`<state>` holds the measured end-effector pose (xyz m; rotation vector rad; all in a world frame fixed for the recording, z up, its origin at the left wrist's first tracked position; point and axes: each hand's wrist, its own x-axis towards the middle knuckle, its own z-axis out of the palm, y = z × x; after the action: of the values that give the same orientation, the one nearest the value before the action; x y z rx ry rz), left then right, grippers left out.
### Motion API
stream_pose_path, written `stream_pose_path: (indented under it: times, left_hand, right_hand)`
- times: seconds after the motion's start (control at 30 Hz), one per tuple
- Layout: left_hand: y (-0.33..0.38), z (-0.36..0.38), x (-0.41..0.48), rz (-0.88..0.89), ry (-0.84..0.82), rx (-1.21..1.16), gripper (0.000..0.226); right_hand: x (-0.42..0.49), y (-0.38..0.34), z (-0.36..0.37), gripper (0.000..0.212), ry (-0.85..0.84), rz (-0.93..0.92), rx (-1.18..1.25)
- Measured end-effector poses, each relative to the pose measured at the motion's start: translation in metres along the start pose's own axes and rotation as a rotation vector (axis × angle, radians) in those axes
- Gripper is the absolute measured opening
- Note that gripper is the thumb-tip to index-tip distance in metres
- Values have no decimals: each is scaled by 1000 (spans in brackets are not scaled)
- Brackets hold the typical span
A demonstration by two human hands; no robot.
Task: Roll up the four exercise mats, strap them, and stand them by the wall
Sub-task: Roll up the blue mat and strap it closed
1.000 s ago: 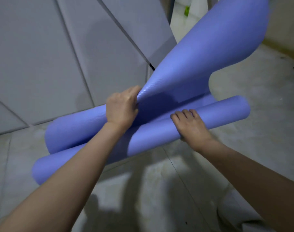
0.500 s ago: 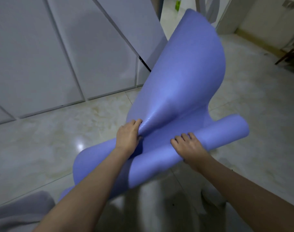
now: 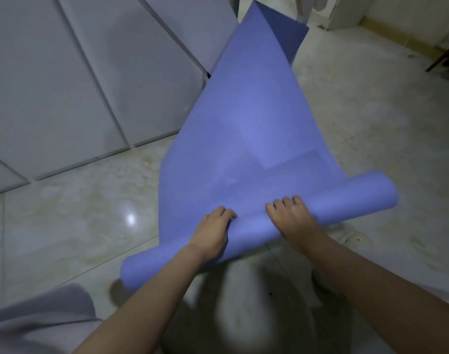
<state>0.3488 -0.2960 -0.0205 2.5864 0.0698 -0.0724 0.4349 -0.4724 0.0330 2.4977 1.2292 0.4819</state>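
The long periwinkle-blue exercise mat (image 3: 254, 129) looks like soft foam — matt and smooth. The pale marbled floor tiles (image 3: 90, 200) are polished, glossy, with a bright glare spot. The flat grey wall panels (image 3: 65, 85) look smooth, faintly satin — the grey cloth fold (image 3: 39, 315) is matt

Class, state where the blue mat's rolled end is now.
Head view, lower centre: the rolled end is gripped by the left hand and right hand, above the tiled floor.
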Motion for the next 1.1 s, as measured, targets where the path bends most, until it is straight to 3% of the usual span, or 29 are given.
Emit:
stream_pose_path:
  times: [0.1,0.27,0.57,0.67,0.73,0.83,1.1]
  left_hand:
    - [16,1,-17,72,104,3,43]
    - [33,17,-33,79,235,234,46]
    - [13,17,-46,240,218,522,90]
    - [16,12,-48,176,133,443,103]
    - [25,5,-46,116,57,303,91]
    - [32,-6,-35,11,-95,247,74]
    - [25,-40,-1,47,-273,197,81]
  right_hand:
    - [0,-1,-4,11,-97,-52,47]
    - [6,-5,-31,50,-470,19,131]
    - [14,-17,-44,58,-730,-26,281]
    - [18,-15,-49,58,-868,-60,354]
    - [19,-12,-54,60,-939,-76,375]
    - [17,-9,-60,64,-890,-103,345]
    - [-6,-21,-60,92,-524,-106,77]
